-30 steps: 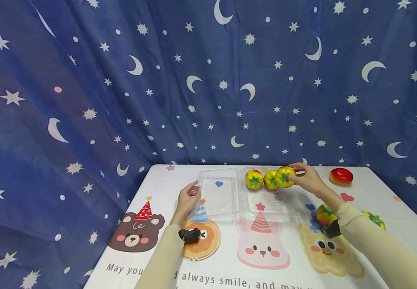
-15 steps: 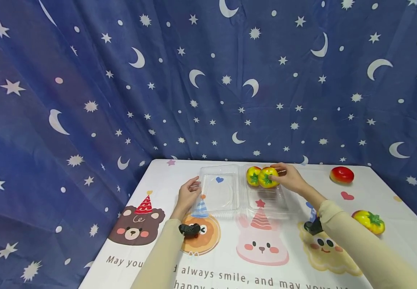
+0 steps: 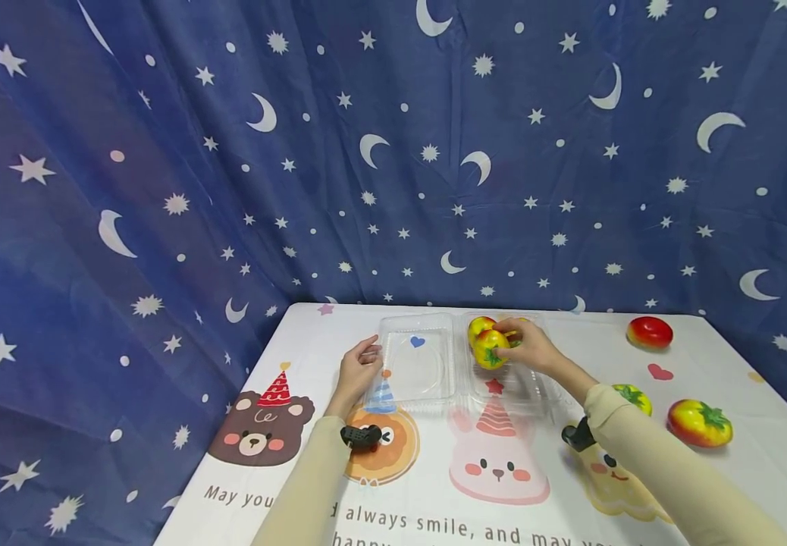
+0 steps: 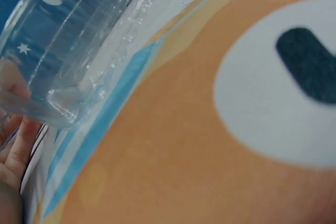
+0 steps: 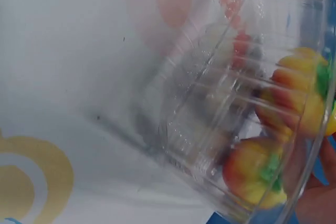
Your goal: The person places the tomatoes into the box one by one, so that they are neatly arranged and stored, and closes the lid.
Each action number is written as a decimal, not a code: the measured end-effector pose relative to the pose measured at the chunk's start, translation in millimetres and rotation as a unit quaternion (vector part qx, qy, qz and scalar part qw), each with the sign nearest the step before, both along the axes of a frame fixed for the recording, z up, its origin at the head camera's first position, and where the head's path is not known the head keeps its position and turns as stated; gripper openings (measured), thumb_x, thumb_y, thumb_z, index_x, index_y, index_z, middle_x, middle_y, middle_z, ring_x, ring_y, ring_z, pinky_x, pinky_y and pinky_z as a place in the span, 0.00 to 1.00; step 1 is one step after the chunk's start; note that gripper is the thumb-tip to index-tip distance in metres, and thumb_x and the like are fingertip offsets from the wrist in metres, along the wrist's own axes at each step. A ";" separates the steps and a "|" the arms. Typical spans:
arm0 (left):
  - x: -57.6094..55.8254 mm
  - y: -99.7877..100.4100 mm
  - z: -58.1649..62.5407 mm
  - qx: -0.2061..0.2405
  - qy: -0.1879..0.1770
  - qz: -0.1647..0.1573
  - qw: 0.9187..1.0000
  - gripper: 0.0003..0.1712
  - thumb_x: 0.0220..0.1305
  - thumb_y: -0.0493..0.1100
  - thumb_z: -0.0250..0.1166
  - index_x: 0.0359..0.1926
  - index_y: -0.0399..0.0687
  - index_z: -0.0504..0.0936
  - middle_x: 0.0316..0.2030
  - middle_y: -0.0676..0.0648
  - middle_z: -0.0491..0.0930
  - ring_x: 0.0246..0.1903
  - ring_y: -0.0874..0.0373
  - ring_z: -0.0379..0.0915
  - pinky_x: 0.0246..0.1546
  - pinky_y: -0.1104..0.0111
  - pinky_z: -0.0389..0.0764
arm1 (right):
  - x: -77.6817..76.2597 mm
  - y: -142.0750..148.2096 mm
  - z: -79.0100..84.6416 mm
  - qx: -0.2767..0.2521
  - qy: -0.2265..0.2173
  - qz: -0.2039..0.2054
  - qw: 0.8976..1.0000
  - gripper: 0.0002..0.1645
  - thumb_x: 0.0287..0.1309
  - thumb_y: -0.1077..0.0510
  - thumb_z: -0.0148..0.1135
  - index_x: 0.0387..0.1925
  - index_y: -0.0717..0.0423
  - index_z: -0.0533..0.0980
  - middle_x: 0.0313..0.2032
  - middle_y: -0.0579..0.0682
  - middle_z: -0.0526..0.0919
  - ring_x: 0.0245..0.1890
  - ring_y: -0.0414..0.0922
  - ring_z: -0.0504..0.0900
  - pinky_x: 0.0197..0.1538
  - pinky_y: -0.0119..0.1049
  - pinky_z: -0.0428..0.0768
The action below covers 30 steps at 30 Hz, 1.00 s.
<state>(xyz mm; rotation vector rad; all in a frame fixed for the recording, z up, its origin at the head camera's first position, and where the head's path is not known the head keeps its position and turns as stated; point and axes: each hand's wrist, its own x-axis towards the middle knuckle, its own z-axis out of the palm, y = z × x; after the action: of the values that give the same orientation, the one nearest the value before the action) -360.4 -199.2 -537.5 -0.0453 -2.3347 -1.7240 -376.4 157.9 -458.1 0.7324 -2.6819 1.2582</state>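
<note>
My right hand point(image 3: 528, 347) grips a yellow-red toy persimmon point(image 3: 491, 349) with a green leafy top, over the right half of a clear plastic clamshell box point(image 3: 503, 390). Behind it in that half sits another toy persimmon point(image 3: 479, 327). A third, mostly hidden by my fingers, shows its edge at their right. In the right wrist view, toy persimmons point(image 5: 252, 174) appear through the box wall. My left hand point(image 3: 358, 369) rests its fingers against the outer left edge of the spread-open lid half point(image 3: 415, 375). The left wrist view shows fingers point(image 4: 20, 148) beside the clear wall.
On the right of the table lie a red toy fruit point(image 3: 650, 333) at the back, a toy persimmon point(image 3: 699, 423), and another toy persimmon point(image 3: 634, 397) partly behind the right sleeve. A starry blue curtain point(image 3: 393, 189) hangs behind the table's far edge. The cloth point(image 3: 434, 485) has printed animal faces.
My right hand has carried its toy persimmon leftward and a little nearer, in front of the leftmost one. Another persimmon has come out from behind the right sleeve. My left hand stays at the lid's edge.
</note>
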 end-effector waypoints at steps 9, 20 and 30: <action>1.0 0.5 -1.4 -0.001 0.004 -0.004 1.000 0.30 0.59 0.30 0.62 0.65 0.41 0.74 0.51 0.41 0.81 0.43 0.53 0.78 0.47 0.67 0.77 | 7.6 -6.5 -2.2 0.016 -0.027 -0.006 0.999 0.29 0.48 0.66 0.73 0.53 0.71 0.76 0.50 0.67 0.80 0.47 0.63 0.80 0.51 0.53 0.80; 2.2 1.0 -1.6 -0.008 0.003 0.007 1.000 0.30 0.61 0.31 0.62 0.65 0.44 0.75 0.51 0.43 0.81 0.45 0.52 0.77 0.51 0.61 0.77 | 11.9 -10.5 -4.9 0.027 -0.055 -0.023 0.998 0.31 0.47 0.65 0.75 0.55 0.70 0.76 0.51 0.65 0.78 0.48 0.61 0.78 0.53 0.54 0.79; 1.0 1.4 -2.4 -0.001 0.007 0.002 1.000 0.31 0.59 0.30 0.62 0.65 0.44 0.75 0.50 0.42 0.81 0.44 0.52 0.78 0.50 0.62 0.77 | 9.7 -3.7 -5.3 -0.004 -0.047 0.006 0.999 0.32 0.44 0.67 0.75 0.53 0.74 0.75 0.49 0.67 0.78 0.49 0.64 0.79 0.53 0.55 0.79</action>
<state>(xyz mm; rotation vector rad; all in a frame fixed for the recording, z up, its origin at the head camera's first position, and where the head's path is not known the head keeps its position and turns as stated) -359.4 -197.8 -539.8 -0.0516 -2.3250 -1.7141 -366.7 154.2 -463.5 0.7064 -2.7495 1.3376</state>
